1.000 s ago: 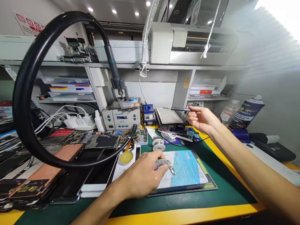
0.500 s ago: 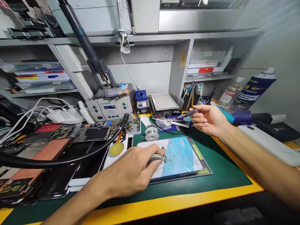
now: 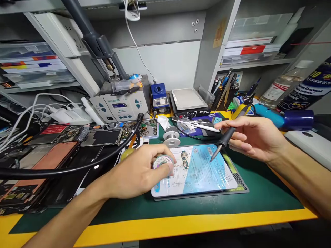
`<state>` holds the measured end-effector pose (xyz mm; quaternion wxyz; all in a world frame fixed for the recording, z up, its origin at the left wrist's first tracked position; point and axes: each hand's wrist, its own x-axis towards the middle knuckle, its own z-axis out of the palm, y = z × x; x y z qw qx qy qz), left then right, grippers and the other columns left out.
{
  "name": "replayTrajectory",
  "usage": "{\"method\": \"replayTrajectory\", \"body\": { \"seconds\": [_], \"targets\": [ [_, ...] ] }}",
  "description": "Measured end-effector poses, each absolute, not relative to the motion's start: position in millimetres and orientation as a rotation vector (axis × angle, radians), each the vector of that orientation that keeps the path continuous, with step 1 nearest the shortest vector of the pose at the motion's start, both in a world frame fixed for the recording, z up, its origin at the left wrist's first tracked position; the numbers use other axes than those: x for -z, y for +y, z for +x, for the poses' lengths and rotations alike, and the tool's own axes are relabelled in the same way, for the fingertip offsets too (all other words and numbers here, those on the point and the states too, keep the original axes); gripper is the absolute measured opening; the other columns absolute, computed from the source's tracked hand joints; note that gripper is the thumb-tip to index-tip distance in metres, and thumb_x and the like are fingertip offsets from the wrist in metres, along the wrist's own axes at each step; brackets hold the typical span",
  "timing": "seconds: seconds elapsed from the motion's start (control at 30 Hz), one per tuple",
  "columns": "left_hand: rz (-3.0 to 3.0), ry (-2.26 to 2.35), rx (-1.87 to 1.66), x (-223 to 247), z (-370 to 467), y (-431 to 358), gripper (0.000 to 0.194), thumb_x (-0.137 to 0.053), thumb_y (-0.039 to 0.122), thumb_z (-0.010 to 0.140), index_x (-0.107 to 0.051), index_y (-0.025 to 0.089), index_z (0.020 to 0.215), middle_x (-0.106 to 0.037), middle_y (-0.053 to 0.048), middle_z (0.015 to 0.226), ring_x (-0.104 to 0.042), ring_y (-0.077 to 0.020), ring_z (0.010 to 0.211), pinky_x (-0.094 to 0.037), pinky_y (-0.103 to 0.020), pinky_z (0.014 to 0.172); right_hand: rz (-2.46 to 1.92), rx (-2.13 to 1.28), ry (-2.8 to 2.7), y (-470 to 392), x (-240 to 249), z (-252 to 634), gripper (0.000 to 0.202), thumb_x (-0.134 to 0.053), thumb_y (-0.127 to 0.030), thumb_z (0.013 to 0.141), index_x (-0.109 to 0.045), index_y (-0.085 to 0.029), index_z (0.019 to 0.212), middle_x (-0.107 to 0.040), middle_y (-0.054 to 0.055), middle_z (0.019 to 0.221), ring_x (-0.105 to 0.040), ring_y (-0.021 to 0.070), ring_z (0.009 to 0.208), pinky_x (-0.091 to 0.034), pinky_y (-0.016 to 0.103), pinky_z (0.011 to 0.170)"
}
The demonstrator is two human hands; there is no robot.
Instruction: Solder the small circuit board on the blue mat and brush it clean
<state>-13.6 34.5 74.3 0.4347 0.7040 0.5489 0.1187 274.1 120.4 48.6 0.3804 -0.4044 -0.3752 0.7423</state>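
Observation:
My left hand (image 3: 144, 170) pinches a small round spool of desoldering braid (image 3: 163, 161) between thumb and fingers, its labelled face turned up. It is at the left side of a blue and white card-like pad (image 3: 204, 172). A small circuit board (image 3: 184, 159) lies on that pad, just right of the spool. My right hand (image 3: 253, 137) is closed round a black-handled soldering iron (image 3: 224, 140). The iron's metal tip points down and left over the pad's blue part, apart from the circuit board. The pad rests on a grey perforated plate (image 3: 241, 186).
A solder wire reel (image 3: 171, 137) stands behind the pad. White tweezers (image 3: 198, 124) lie near a hot plate (image 3: 191, 100). At left are phone parts (image 3: 59, 162), crossed by a thick black hose (image 3: 77, 173). A soldering station (image 3: 121, 106), bottle (image 3: 281, 84) and spray can (image 3: 307, 88) stand behind.
My right hand has brought the soldering iron down over the pad. My left hand has shifted left off the circuit board, and the spool's label now shows. The view has tilted downward.

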Motion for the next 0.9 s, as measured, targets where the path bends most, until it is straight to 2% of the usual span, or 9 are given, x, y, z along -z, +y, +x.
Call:
{"method": "replayTrajectory", "body": {
  "seconds": [0.1,0.17,0.23,0.3,0.4,0.5,0.6,0.77,0.9],
  "targets": [
    [1.720,1.386,-0.273,-73.9,-12.7,33.6,0.020,-0.054,0.037,0.092,-0.065,0.021,0.097,-0.054,0.004,0.066,-0.041,-0.0103,0.055,-0.031,-0.022,0.050,-1.089,-1.951,-1.020,119.2,-47.2,274.2,0.037,-0.047,-0.027,0.086,-0.076,-0.005,0.082,-0.058,0.004,0.043,-0.051,0.0137,0.022,-0.022,0.018,0.025],
    [1.772,1.399,-0.272,-70.9,-11.9,31.5,0.017,-0.054,0.035,0.092,-0.065,0.022,0.092,-0.052,0.005,0.063,-0.040,-0.0092,0.053,-0.032,-0.021,0.049,-1.105,-1.981,-1.053,118.1,-45.7,273.9,0.028,-0.061,-0.030,0.080,-0.077,-0.007,0.083,-0.063,0.004,0.047,-0.053,0.0159,0.023,-0.026,0.018,0.022],
    [1.840,1.399,-0.281,-65.0,-12.0,27.8,0.016,-0.053,0.034,0.093,-0.064,0.024,0.091,-0.051,0.007,0.061,-0.040,-0.0084,0.051,-0.033,-0.020,0.049,-1.080,-1.969,-1.082,116.2,-43.9,272.4,0.019,-0.076,-0.027,0.073,-0.076,-0.012,0.085,-0.062,-0.001,0.049,-0.053,0.0124,0.025,-0.033,0.016,0.023],
    [1.895,1.409,-0.300,-57.3,-12.8,23.2,0.015,-0.050,0.034,0.095,-0.063,0.026,0.094,-0.054,0.007,0.064,-0.039,-0.0077,0.048,-0.033,-0.020,0.047,-1.050,-1.936,-1.126,114.0,-42.1,269.7,0.018,-0.083,-0.027,0.073,-0.074,-0.015,0.083,-0.057,-0.005,0.049,-0.051,0.0073,0.025,-0.036,0.012,0.026],
    [1.980,1.423,-0.317,-49.4,-13.2,17.4,0.015,-0.046,0.030,0.097,-0.061,0.028,0.095,-0.061,0.007,0.076,-0.045,-0.0073,0.051,-0.035,-0.021,0.049,-1.072,-1.908,-1.231,111.4,-38.7,265.2,0.033,-0.074,-0.040,0.085,-0.068,-0.014,0.067,-0.055,-0.003,0.043,-0.046,0.0050,0.023,-0.034,0.011,0.026],
    [2.038,1.408,-0.277,-49.8,-11.4,14.7,0.015,-0.046,0.023,0.095,-0.060,0.027,0.092,-0.065,0.006,0.083,-0.058,-0.0096,0.069,-0.042,-0.020,0.062,-1.103,-1.911,-1.309,108.8,-35.3,261.7,0.049,-0.064,-0.049,0.091,-0.064,-0.014,0.056,-0.056,0.004,0.036,-0.048,0.0079,0.022,-0.035,0.012,0.027],
    [2.058,1.415,-0.265,-52.0,-9.3,12.7,0.015,-0.045,0.024,0.096,-0.060,0.026,0.092,-0.065,0.005,0.086,-0.060,-0.0109,0.077,-0.044,-0.022,0.069,-1.069,-1.869,-1.312,104.8,-33.3,259.5,0.039,-0.071,-0.040,0.087,-0.067,-0.014,0.058,-0.059,0.004,0.038,-0.053,0.0093,0.026,-0.040,0.012,0.030],
    [2.070,1.506,-0.300,-47.1,-7.7,9.3,0.017,-0.044,0.024,0.095,-0.058,0.026,0.086,-0.063,0.004,0.081,-0.059,-0.0122,0.074,-0.042,-0.024,0.064,-1.065,-1.750,-1.229,96.0,-30.7,256.8,0.031,-0.080,-0.034,0.078,-0.064,-0.017,0.058,-0.059,-0.001,0.048,-0.055,0.0121,0.026,-0.042,0.018,0.028],
    [2.076,1.514,-0.255,-43.5,-7.9,9.9,0.017,-0.046,0.024,0.094,-0.057,0.024,0.080,-0.061,0.003,0.078,-0.056,-0.0127,0.068,-0.041,-0.025,0.062,-1.080,-1.721,-1.243,89.4,-27.1,255.5,0.023,-0.079,-0.031,0.079,-0.064,-0.020,0.065,-0.059,-0.002,0.049,-0.055,0.0128,0.028,-0.044,0.019,0.030]
  ]
}}
